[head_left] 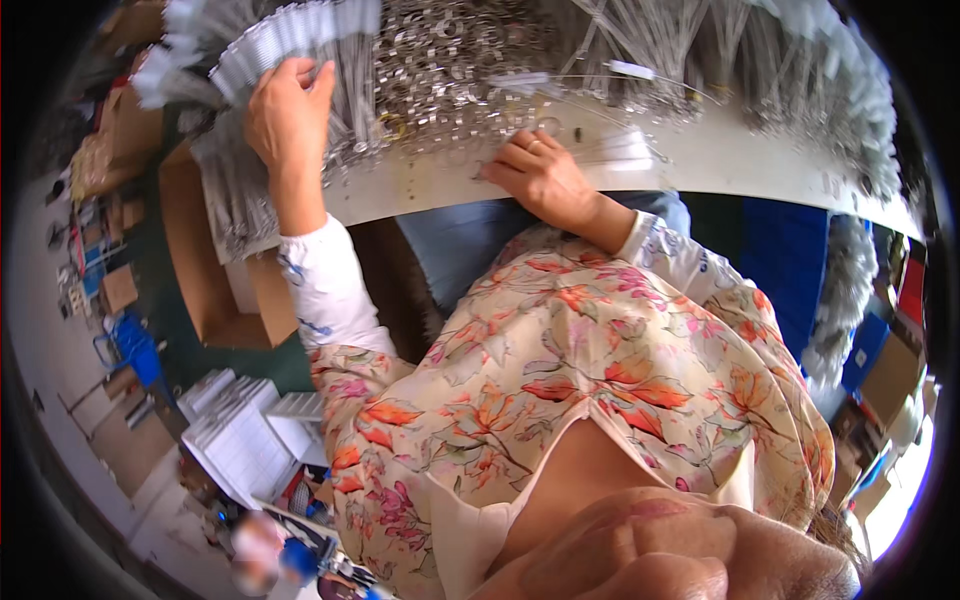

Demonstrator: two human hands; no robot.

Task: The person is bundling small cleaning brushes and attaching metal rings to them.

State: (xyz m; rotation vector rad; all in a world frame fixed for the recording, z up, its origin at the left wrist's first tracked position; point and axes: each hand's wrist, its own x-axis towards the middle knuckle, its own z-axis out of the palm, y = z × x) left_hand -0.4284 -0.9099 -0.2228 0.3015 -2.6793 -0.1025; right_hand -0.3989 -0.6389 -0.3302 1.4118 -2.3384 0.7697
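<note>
We work at a long white tabletop point(720, 160) whose smooth edge bends across the view. Over its far side spreads a glittering heap of small metal rings point(440, 50), shiny and tangled, flanked by bundles of thin, stiff silver wires. To our left stands an open brown cardboard box point(205, 280), matte and square-edged. Above it fans a row of white-tagged wire pieces point(290, 35), ribbed like a comb. Our left hand point(290, 115) reaches up with fingers curled onto the lower edge of that fan, grasping it. Our right hand point(540, 175) lies on the tabletop near the rings, fingers bent and pinching at fine wire point(590, 150); we cannot tell how firmly it holds.
</note>
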